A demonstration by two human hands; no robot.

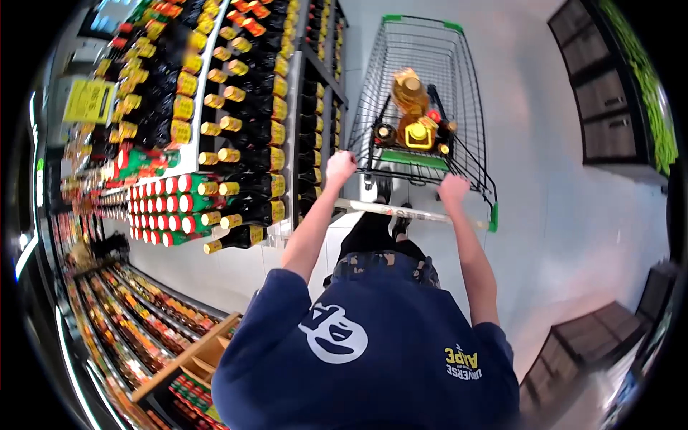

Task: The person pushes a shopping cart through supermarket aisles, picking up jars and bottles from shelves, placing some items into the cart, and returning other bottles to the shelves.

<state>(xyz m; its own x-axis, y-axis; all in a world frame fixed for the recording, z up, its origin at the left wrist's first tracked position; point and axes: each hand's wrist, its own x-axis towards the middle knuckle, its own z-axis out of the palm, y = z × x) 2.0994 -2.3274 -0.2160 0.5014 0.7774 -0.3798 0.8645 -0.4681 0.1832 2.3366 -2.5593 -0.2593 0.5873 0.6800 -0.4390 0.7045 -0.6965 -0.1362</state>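
1. Under everything we see a pale, smooth floor (pixel 530 136) with a soft sheen and thin joint lines.
2. On our left rises a grey metal rack (pixel 295 107), packed with rows of slender dark bottles (pixel 251 158) with yellow caps and labels.
3. Straight ahead of us stands the shopping cart (pixel 423 50), a long basket of thin dark wire with green plastic corners; a pale, straight bar (pixel 380 208) crosses its near end.
4. In the cart's near part, by a flat green panel (pixel 413 158), sit amber, see-through bottles (pixel 419 135), one yellow-capped, with a dark round-topped bottle (pixel 385 134) just to their left.
5. Our left hand (pixel 341 167) is curled into a fist on the cart's near left, our right hand (pixel 454 188) on its near right; the wide lens bends the view, so we cannot quite tell which bar each grips.
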